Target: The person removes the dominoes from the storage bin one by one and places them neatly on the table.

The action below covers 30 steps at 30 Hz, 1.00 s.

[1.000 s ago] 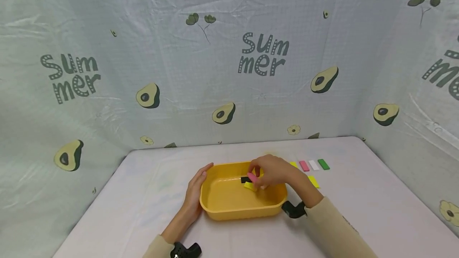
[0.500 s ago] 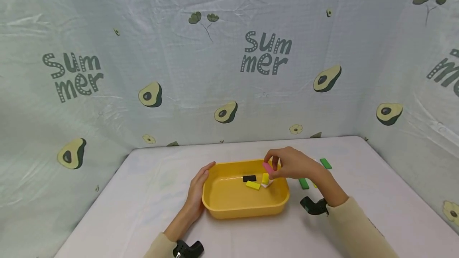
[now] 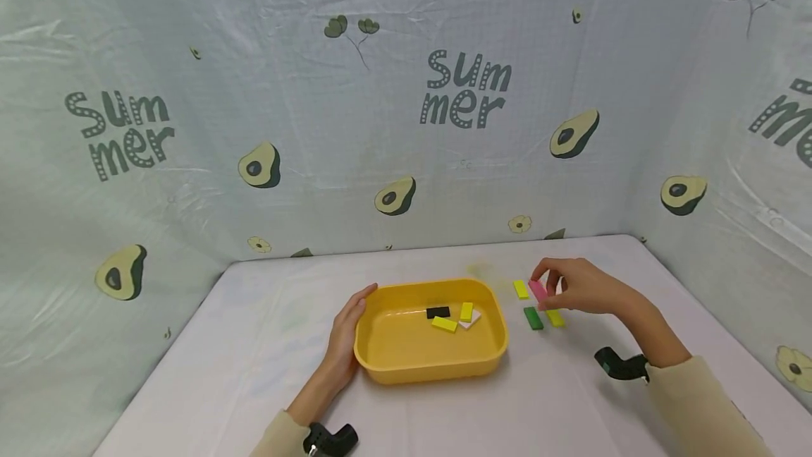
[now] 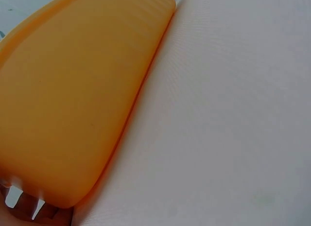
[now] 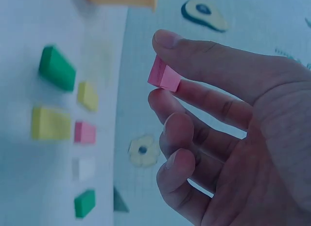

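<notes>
My right hand (image 3: 583,288) pinches a small pink block (image 5: 164,75) between thumb and index finger, above the table to the right of the yellow tub (image 3: 431,371). Its other fingers are loosely bent in the right wrist view. My left hand (image 3: 342,340) rests along the tub's left side, fingers against the outer wall. Inside the tub lie a black block (image 3: 438,312), a yellow block (image 3: 445,324), and another yellow block (image 3: 466,312) over a white block (image 3: 473,319). The left wrist view shows mostly the tub's outer wall (image 4: 82,99).
Near the right hand lie a green block (image 3: 533,318) and yellow blocks (image 3: 521,290). The right wrist view also shows a pink block (image 5: 85,132), a white block (image 5: 83,168) and a second green block (image 5: 85,203) on the table. A printed sheet (image 3: 330,125) hangs behind.
My right hand has moved right, from over the tub to above the loose blocks, still pinching the pink block. The blocks in the tub are now uncovered. My left hand stays at the tub.
</notes>
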Each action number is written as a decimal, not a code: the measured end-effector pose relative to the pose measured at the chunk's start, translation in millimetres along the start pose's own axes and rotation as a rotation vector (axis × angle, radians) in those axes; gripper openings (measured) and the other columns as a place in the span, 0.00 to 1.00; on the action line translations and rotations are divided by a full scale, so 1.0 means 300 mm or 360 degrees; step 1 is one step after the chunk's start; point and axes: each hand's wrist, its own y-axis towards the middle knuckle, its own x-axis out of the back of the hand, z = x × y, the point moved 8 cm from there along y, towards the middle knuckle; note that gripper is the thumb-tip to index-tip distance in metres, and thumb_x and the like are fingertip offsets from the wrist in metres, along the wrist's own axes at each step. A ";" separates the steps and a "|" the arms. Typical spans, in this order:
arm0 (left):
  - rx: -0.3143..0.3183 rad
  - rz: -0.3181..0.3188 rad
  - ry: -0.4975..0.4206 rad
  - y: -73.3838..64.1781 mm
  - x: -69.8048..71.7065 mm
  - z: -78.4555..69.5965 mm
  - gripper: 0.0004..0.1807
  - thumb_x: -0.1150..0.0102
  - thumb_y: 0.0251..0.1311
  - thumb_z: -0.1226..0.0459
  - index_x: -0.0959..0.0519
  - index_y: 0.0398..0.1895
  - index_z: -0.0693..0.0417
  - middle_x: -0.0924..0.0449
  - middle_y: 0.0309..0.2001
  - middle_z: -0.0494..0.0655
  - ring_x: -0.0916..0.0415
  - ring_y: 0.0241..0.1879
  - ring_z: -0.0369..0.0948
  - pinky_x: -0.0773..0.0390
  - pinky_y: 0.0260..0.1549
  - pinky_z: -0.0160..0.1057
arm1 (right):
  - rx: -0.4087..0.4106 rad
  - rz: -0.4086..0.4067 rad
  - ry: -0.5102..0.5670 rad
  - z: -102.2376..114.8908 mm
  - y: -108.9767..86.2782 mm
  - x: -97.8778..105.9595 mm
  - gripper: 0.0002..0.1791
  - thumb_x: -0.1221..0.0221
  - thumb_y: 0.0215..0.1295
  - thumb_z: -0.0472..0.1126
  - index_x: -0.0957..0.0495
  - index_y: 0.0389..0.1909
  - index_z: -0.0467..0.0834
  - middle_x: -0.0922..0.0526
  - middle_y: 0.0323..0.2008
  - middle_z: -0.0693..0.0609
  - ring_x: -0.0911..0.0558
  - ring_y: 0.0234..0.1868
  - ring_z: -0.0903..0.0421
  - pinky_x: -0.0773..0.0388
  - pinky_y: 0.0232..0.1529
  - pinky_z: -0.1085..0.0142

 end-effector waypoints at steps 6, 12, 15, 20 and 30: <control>0.0003 -0.0005 -0.0010 0.000 -0.002 0.004 0.26 0.66 0.83 0.55 0.33 0.77 0.49 0.37 0.79 0.48 0.38 0.76 0.47 0.31 0.66 0.27 | -0.0121 0.0050 0.0071 -0.137 -0.035 0.006 0.25 0.27 0.59 0.44 0.23 0.54 0.41 0.22 0.33 0.52 0.23 0.35 0.54 0.19 0.32 0.65; 0.0010 0.0010 -0.0025 0.001 -0.006 0.003 0.26 0.66 0.83 0.55 0.34 0.78 0.49 0.38 0.79 0.47 0.38 0.76 0.47 0.30 0.65 0.27 | -0.0145 0.0101 0.0181 -0.221 -0.057 0.004 0.23 0.31 0.60 0.39 0.24 0.54 0.37 0.23 0.31 0.52 0.24 0.30 0.55 0.22 0.27 0.66; 0.0013 -0.0005 -0.0033 0.002 -0.002 0.002 0.26 0.65 0.83 0.55 0.33 0.77 0.50 0.37 0.79 0.47 0.37 0.76 0.47 0.29 0.62 0.24 | -0.0190 0.0133 0.0225 -0.248 -0.058 -0.014 0.23 0.31 0.60 0.39 0.24 0.54 0.37 0.24 0.30 0.51 0.25 0.28 0.54 0.25 0.26 0.66; 0.0019 -0.0002 -0.0025 -0.001 0.001 0.002 0.26 0.66 0.83 0.55 0.34 0.77 0.50 0.38 0.79 0.48 0.37 0.76 0.47 0.30 0.62 0.24 | -0.0285 0.0202 0.0225 -0.282 -0.054 -0.054 0.24 0.29 0.59 0.41 0.25 0.54 0.39 0.24 0.30 0.50 0.26 0.29 0.54 0.28 0.28 0.66; 0.0023 -0.0032 -0.0037 0.005 0.003 -0.001 0.25 0.66 0.83 0.57 0.32 0.76 0.50 0.36 0.78 0.46 0.37 0.76 0.46 0.29 0.62 0.24 | -0.0309 0.0188 0.0185 -0.303 -0.043 -0.071 0.24 0.28 0.59 0.43 0.24 0.53 0.39 0.25 0.30 0.50 0.26 0.29 0.54 0.27 0.29 0.66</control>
